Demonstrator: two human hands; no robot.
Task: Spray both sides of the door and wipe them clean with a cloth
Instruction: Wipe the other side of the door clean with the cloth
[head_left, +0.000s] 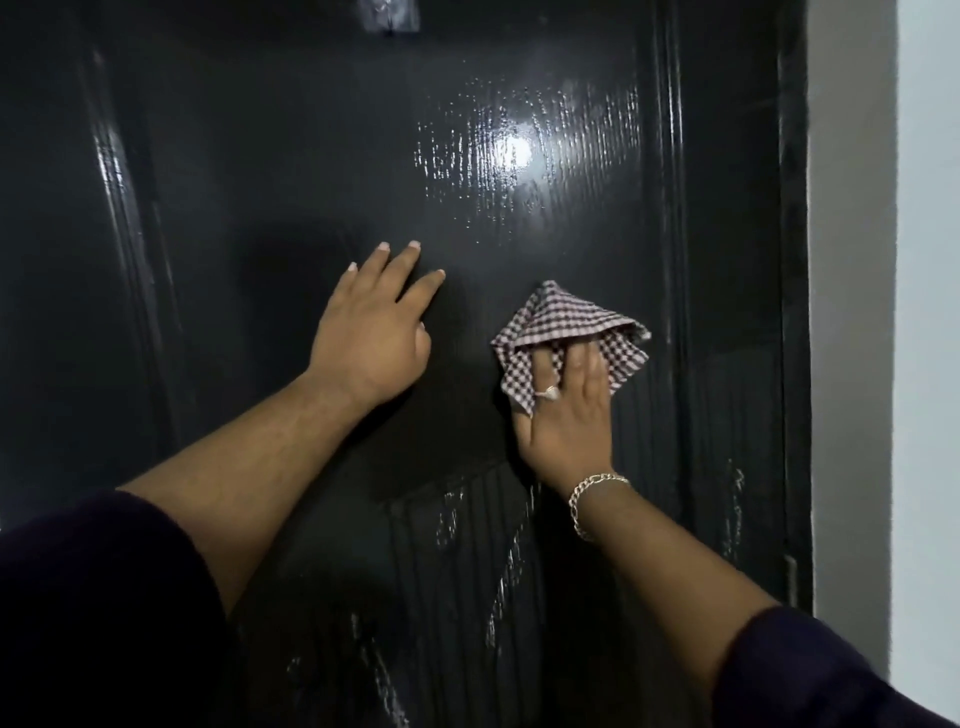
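On door (311, 130), right hand (569, 415) pressing cloth (566, 325)

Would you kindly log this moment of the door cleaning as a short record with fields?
surface: black door, glossy, with wet streaks
left hand: flat on the door, fingers straight, holding nothing
right hand: presses checked cloth against the door
jewellery: ring and chain bracelet on right hand and wrist
beside door: pale wall

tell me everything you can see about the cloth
The cloth is a small checked fabric, dark and white, crumpled into loose folds with a peak pointing up. It lies pressed against the glossy black door, right of centre. The right hand holds it there, fingers partly tucked under its folds.
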